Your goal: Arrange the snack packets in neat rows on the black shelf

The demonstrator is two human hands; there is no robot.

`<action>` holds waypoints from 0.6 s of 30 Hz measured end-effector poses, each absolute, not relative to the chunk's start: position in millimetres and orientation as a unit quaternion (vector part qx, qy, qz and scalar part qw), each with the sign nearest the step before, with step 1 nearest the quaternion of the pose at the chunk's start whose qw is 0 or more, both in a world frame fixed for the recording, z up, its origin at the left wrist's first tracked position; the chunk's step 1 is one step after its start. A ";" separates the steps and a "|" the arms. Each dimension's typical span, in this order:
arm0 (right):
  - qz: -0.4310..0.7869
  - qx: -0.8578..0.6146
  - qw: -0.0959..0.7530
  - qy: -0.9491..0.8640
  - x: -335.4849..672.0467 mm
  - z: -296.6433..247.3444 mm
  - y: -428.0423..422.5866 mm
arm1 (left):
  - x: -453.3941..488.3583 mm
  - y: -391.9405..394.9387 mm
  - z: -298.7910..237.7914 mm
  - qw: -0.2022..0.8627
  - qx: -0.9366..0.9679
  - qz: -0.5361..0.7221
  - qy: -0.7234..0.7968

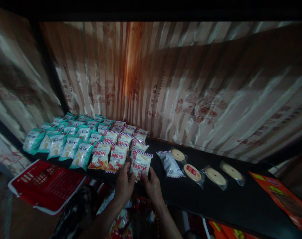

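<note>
Between my two hands is a white snack bag (141, 162) with red lettering and a striped top edge, at the front right of similar bags. My left hand (124, 182) grips its lower left side, and my right hand (152, 186) holds its lower right. Rows of matching white-and-red snack bags (118, 155) stand just left of it and behind. Farther left are several teal snack bags (82, 154) in rows. To the right, one striped-edge bag (171, 163) lies on the black shelf (188, 197) with its silvery side up.
Several round wrapped pastries (215, 176) lie right of the silvery bag. An orange packet (277, 196) rests at the shelf's right end. Below the front edge are a red basket (51, 182) and more packets. Printed curtain-like sheeting (203, 83) closes off the back.
</note>
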State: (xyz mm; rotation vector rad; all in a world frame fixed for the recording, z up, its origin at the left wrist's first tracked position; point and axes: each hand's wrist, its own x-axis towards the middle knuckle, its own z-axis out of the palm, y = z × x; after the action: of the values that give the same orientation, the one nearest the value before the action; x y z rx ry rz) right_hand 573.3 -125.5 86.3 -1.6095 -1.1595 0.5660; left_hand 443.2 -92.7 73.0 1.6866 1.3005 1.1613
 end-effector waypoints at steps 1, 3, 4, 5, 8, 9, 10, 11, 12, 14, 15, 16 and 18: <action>0.230 -0.671 0.515 -0.480 573.9 84.0 -124.0 | 443.5 -93.3 71.7 0.348 0.655 0.448 0.499; 0.224 -0.676 0.510 -0.482 575.1 79.8 -121.0 | 443.7 -94.3 68.9 0.339 0.666 0.446 0.493; 0.219 -0.678 0.509 -0.484 575.6 77.9 -119.5 | 443.7 -94.6 67.5 0.331 0.673 0.444 0.490; 0.213 -0.677 0.508 -0.487 576.0 76.0 -118.1 | 443.7 -94.8 66.0 0.321 0.681 0.443 0.486; 0.181 -0.669 0.515 -0.504 577.3 70.8 -113.6 | 443.2 -94.8 62.4 0.288 0.701 0.443 0.479; 0.169 -0.665 0.517 -0.512 577.7 69.3 -112.0 | 442.8 -94.7 61.6 0.280 0.705 0.441 0.479; 0.157 -0.662 0.517 -0.519 578.1 67.9 -110.5 | 442.4 -94.4 61.0 0.272 0.709 0.439 0.480; 0.144 -0.662 0.517 -0.524 578.5 66.8 -109.0 | 442.0 -94.1 60.5 0.265 0.711 0.437 0.483; 0.132 -0.663 0.513 -0.529 578.9 65.9 -107.5 | 441.6 -93.7 60.1 0.258 0.713 0.436 0.485; 0.108 -0.671 0.502 -0.535 579.4 64.8 -104.9 | 441.1 -92.6 59.0 0.243 0.717 0.434 0.489; 0.100 -0.675 0.495 -0.537 579.4 64.6 -103.8 | 441.0 -91.9 58.3 0.235 0.719 0.435 0.489; 0.096 -0.679 0.489 -0.539 579.2 64.3 -102.7 | 441.0 -91.2 57.3 0.228 0.721 0.435 0.488; 0.103 -0.680 0.487 -0.539 578.4 63.4 -100.9 | 441.1 -90.0 55.2 0.210 0.730 0.436 0.483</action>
State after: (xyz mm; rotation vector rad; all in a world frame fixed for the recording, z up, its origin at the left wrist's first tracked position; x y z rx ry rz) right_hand 578.4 -100.9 63.4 -1.6538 -1.3107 0.2508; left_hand 441.1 -90.0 55.2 2.0295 1.3433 1.2130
